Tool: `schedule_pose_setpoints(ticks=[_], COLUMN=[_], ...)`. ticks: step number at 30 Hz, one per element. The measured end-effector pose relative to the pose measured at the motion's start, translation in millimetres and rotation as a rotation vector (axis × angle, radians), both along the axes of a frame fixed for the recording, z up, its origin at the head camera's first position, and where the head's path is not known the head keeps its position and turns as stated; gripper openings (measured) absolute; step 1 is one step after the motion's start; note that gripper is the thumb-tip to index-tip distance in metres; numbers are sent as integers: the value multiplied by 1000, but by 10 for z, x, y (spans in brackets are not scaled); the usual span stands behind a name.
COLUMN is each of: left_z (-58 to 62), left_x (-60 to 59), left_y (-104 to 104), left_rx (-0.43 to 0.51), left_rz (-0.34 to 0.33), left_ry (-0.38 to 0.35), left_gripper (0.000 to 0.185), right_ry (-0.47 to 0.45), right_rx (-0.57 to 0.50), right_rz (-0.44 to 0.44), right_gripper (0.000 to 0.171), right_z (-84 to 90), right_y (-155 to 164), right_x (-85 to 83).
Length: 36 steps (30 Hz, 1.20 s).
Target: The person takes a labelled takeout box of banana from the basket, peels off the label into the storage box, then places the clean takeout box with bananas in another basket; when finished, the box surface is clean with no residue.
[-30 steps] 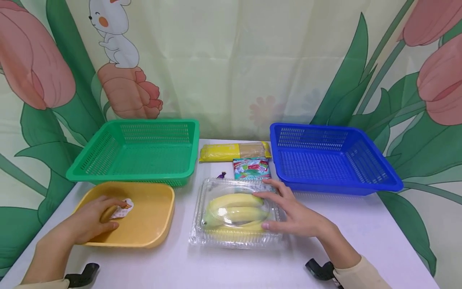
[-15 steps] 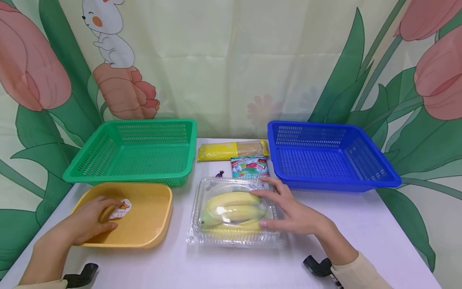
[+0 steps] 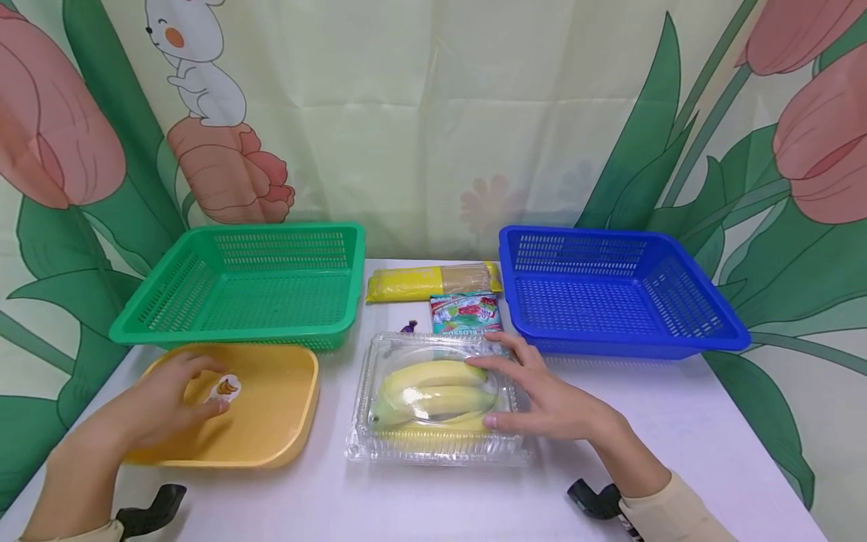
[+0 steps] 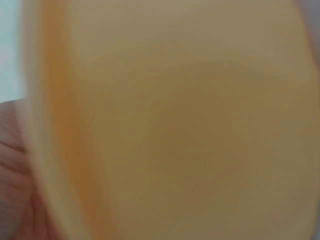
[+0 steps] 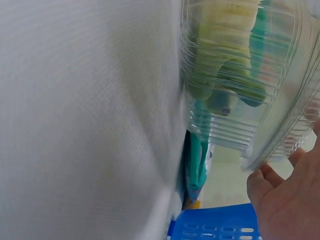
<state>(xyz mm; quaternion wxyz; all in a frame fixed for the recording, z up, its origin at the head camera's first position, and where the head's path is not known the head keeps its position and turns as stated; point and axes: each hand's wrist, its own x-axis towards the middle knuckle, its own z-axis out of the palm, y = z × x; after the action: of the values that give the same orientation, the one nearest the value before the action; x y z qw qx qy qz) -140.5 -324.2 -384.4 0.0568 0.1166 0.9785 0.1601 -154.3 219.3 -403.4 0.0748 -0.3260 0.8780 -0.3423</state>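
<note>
My left hand [image 3: 159,403] is over the left part of the yellow basin [image 3: 278,433], its thumb and fingers around a small wrapped snack with a round banana label [image 3: 226,388]; the hand hides most of the snack. In the left wrist view a blurred yellow surface, seemingly the basin [image 4: 190,125], fills the picture, with the palm at its left edge. My right hand [image 3: 549,395] rests spread fingers on the right end of a clear plastic clamshell box [image 3: 379,448] with bananas [image 3: 436,399] inside. The right wrist view has those fingers [image 5: 260,187] right at the box's rim.
Behind the basin stands a green basket [image 3: 332,331], and a blue basket [image 3: 623,346] is at the back right. Between them lie a yellow packet with a brown see-through end [image 3: 406,284], a colourful packet [image 3: 466,312] and a small purple thing [image 3: 409,327]. A printed curtain hangs behind the table.
My left hand has shifted slightly, and the brown part of the snack between its fingers is now hidden. My right hand stays on the box. The whole head view has drifted a little.
</note>
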Motion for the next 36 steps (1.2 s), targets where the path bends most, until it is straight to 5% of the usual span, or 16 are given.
schedule_pose_setpoints(ticks=[12, 21, 36], left_z=[270, 375, 352], left_x=[84, 120, 100], left_y=[375, 610, 995], left_rx=[60, 135, 307], left_rz=[-89, -74, -178], left_ry=[131, 37, 11], left_gripper=[54, 62, 71], right_ry=[5, 2, 14], right_rx=[7, 9, -3], right_rz=[-7, -6, 5], right_gripper=[69, 69, 69], right_z=[28, 30, 24], right_y=[-3, -8, 0], right_x=[3, 20, 22])
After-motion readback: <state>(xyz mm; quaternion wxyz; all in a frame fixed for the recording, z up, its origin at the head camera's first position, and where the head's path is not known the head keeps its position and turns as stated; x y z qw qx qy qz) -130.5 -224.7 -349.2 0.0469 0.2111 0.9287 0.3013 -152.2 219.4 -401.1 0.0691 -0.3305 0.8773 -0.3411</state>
